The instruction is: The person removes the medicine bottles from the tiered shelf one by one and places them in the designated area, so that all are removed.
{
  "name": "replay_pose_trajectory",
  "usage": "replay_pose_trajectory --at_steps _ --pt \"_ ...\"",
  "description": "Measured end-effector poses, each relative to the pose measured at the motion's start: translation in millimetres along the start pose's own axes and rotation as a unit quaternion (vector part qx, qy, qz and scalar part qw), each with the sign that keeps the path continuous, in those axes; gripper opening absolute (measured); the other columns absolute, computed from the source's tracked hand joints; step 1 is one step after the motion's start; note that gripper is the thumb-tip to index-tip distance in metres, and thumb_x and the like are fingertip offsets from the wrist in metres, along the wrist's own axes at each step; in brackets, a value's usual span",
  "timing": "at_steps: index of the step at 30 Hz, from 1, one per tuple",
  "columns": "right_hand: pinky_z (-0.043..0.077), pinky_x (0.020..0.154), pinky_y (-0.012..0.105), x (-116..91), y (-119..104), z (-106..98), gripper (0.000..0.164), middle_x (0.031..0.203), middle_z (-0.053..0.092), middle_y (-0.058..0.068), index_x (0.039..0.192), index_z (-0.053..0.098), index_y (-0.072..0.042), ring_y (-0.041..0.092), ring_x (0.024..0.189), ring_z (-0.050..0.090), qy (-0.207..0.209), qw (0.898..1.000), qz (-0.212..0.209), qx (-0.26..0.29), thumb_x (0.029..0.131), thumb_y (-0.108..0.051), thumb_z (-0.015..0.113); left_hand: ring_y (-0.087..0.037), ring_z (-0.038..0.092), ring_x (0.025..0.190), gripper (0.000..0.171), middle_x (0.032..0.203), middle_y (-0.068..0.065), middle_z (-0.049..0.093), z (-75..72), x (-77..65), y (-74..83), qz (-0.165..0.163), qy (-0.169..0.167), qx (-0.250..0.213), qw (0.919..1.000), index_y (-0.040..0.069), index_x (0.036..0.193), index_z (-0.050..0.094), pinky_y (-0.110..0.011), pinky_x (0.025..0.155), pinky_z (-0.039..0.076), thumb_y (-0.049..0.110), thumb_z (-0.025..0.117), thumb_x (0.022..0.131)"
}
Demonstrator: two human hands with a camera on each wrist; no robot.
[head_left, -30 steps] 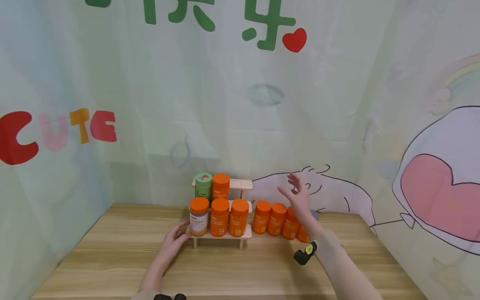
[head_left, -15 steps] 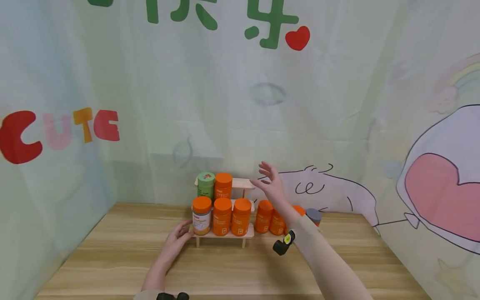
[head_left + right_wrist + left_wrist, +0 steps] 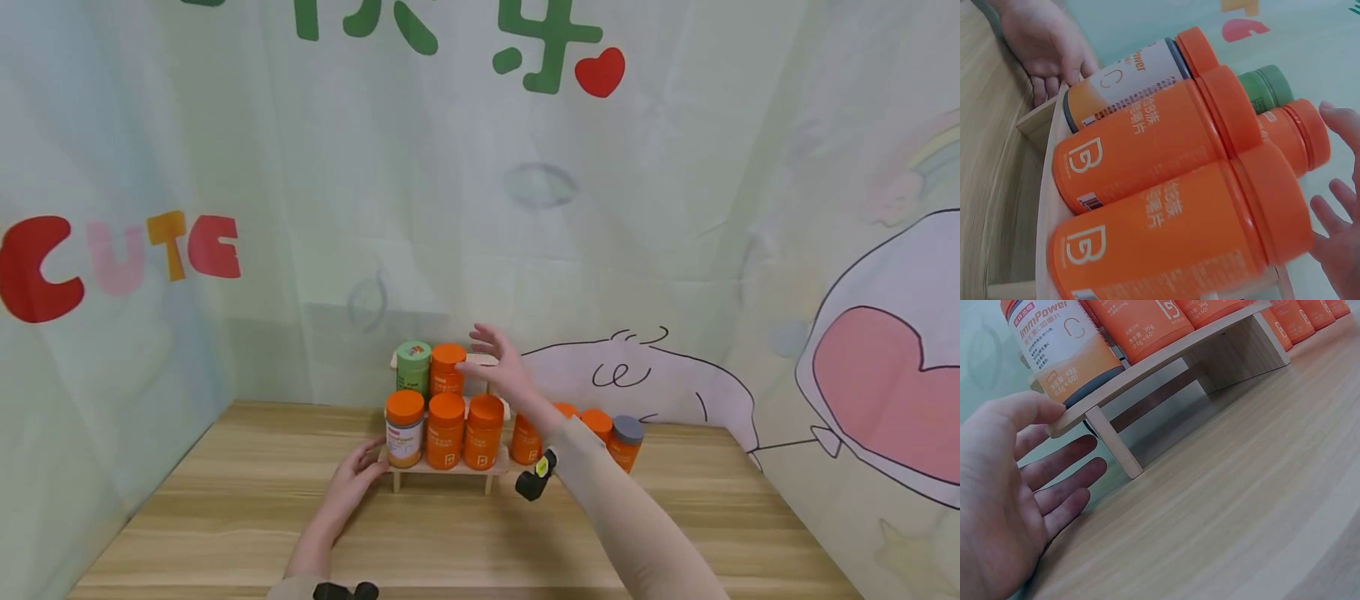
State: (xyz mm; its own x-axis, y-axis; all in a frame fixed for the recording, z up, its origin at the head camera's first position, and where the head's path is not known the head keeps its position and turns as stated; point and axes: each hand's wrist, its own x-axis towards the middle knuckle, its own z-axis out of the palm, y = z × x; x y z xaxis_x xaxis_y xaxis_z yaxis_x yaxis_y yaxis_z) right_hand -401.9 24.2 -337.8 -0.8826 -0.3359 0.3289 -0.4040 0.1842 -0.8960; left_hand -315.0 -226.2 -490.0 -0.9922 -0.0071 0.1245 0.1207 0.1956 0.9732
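Note:
In the head view my left hand (image 3: 352, 479) is at the left end of a three-tier wooden rack (image 3: 480, 462). The left wrist view shows its thumb and index finger holding the lowest tier's corner, the other fingers loosely extended beside the leg. My right hand (image 3: 498, 362) reaches in over the rack's right side, fingers spread and holding nothing. Beside its thumb stands an orange jar (image 3: 447, 371) on an upper tier, next to a green jar (image 3: 413, 371). Along the lowest tier are a white-labelled jar (image 3: 405, 429) with an orange lid and two orange jars (image 3: 1141, 153).
Right of the rack, several more orange jars (image 3: 526, 437) stand in a row on the wooden table (image 3: 450, 542), partly behind my right forearm. An orange jar with a grey lid (image 3: 626, 442) ends that row. A printed cloth (image 3: 637, 208) hangs behind.
My right hand has moved left, from above the row of jars to the rack's upper right, bringing its thumb beside the upper orange jar. My left hand stays at the rack's corner.

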Motion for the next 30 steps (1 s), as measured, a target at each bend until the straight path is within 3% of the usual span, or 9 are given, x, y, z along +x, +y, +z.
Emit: replay_pose_trajectory --at_steps 6,12,17,24,30 --pt "0.043 0.105 0.049 4.8 5.8 7.1 0.074 0.149 0.045 0.014 0.150 0.035 -0.007 0.033 0.133 0.046 -0.032 0.999 0.008 -0.012 0.087 -0.015 0.073 -0.041 0.045 0.130 0.052 0.141 -0.031 0.048 0.2 1.0 0.2 -0.003 -0.005 0.005 1.0000 -0.003 0.144 0.040 -0.045 0.102 0.042 0.012 0.055 0.096" --pt "0.044 0.105 0.046 9.6 2.3 10.5 0.075 0.149 0.047 0.012 0.149 0.038 -0.010 0.032 0.131 0.049 -0.058 0.997 0.027 -0.039 0.085 -0.017 0.076 -0.037 0.050 0.125 0.050 0.135 -0.030 0.054 -0.9 1.0 0.4 0.001 0.006 0.014 0.9999 -0.003 0.142 0.043 -0.036 0.097 0.045 0.010 0.055 0.096" --pt "0.044 0.105 0.046 12.4 0.3 13.3 0.077 0.151 0.044 0.010 0.150 0.037 -0.012 0.033 0.130 0.049 -0.077 0.995 0.040 -0.053 0.084 -0.018 0.076 -0.039 0.048 0.128 0.050 0.137 -0.031 0.052 -1.4 -0.3 1.5 0.000 0.003 0.014 0.9999 -0.003 0.143 0.043 -0.042 0.100 0.044 0.012 0.055 0.096" --pt "0.045 0.103 0.045 15.6 0.8 17.2 0.078 0.150 0.044 0.011 0.149 0.037 -0.008 0.033 0.129 0.050 -0.098 0.993 0.045 -0.057 0.083 -0.013 0.077 -0.031 0.055 0.119 0.049 0.131 -0.029 0.057 -0.8 0.3 0.9 -0.002 0.014 0.011 0.9998 -0.002 0.141 0.046 -0.024 0.089 0.046 0.008 0.056 0.095" --pt "0.047 0.101 0.043 15.9 0.3 17.6 0.076 0.145 0.049 0.012 0.148 0.038 -0.007 0.033 0.126 0.052 -0.101 0.992 0.047 -0.053 0.083 -0.009 0.076 -0.032 0.055 0.119 0.049 0.130 -0.030 0.058 -0.8 0.6 0.2 -0.002 0.013 0.009 0.9999 -0.003 0.141 0.045 -0.024 0.089 0.046 0.008 0.056 0.094"
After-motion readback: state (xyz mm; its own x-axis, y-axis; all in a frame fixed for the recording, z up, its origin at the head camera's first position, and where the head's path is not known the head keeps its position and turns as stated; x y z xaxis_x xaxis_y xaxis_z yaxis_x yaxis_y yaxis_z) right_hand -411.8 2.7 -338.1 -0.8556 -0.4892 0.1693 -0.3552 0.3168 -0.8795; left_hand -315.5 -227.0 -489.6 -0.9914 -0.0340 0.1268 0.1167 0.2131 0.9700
